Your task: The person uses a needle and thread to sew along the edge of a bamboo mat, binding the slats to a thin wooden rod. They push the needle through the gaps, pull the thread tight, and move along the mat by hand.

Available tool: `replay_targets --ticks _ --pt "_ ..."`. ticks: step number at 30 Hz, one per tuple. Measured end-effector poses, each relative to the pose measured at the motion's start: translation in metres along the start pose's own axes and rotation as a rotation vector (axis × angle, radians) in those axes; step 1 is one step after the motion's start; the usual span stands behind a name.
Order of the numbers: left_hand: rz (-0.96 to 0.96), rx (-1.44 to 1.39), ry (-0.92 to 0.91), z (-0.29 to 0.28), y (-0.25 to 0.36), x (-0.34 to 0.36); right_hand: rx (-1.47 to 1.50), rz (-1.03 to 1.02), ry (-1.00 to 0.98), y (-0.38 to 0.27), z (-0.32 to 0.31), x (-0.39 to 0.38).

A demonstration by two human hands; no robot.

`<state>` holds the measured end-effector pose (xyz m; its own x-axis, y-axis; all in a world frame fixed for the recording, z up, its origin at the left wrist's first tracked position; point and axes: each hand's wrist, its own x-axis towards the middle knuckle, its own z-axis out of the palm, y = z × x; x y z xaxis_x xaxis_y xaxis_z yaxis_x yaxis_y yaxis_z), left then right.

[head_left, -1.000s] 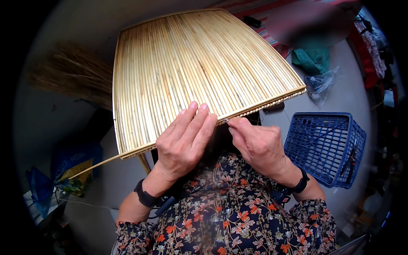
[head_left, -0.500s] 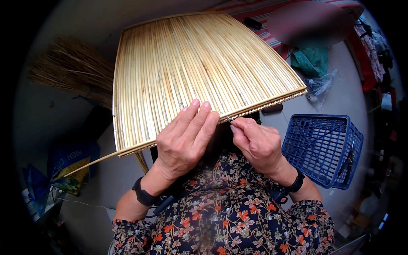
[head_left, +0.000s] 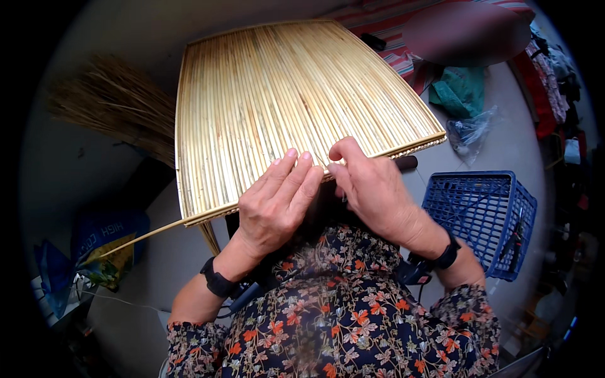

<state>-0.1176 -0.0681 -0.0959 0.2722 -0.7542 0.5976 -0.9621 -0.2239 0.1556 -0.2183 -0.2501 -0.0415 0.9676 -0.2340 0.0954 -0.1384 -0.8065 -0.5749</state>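
A large panel of pale reed stalks (head_left: 296, 82) lies before me, with a thin rim along its edges and a long cane (head_left: 142, 238) sticking out past its near left corner. My left hand (head_left: 271, 208) rests on the near edge, fingers stretched flat over the reeds. My right hand (head_left: 372, 195) is at the same edge, just right of the left, index finger raised and hooked, thumb bent at the rim, other fingers curled. Something small and metallic shows beneath those fingers; I cannot make out what it is.
A bundle of straw (head_left: 113, 110) lies left of the panel, above blue bags (head_left: 110, 239). At right are a blue plastic basket (head_left: 466, 214) with dark-handled tools, a teal bag (head_left: 457, 91), clear plastic (head_left: 469, 135) and striped cloth (head_left: 378, 12). A blurred patch hides part of the back.
My right hand has moved up onto the rim, its index finger lifting from a pinch below the edge into a hook over the reeds. My left hand stays pressed on the panel.
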Motion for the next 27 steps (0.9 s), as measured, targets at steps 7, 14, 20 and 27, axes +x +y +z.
replay_targets --ticks 7,14,20,27 --pt "-0.022 -0.021 -0.024 -0.01 0.001 -0.008 -0.072 -0.096 -0.33 0.005 -0.028 0.045" --pt "0.005 -0.044 -0.007 -0.011 0.001 -0.012 -0.018 -0.01 -0.59 0.006 -0.009 0.06" --pt "0.004 -0.09 -0.014 -0.014 0.008 -0.014 0.586 0.155 -0.301 0.013 -0.017 0.162" --pt "0.066 -0.114 -0.051 -0.013 -0.001 -0.034 0.828 0.159 0.053 0.101 -0.18 0.257"
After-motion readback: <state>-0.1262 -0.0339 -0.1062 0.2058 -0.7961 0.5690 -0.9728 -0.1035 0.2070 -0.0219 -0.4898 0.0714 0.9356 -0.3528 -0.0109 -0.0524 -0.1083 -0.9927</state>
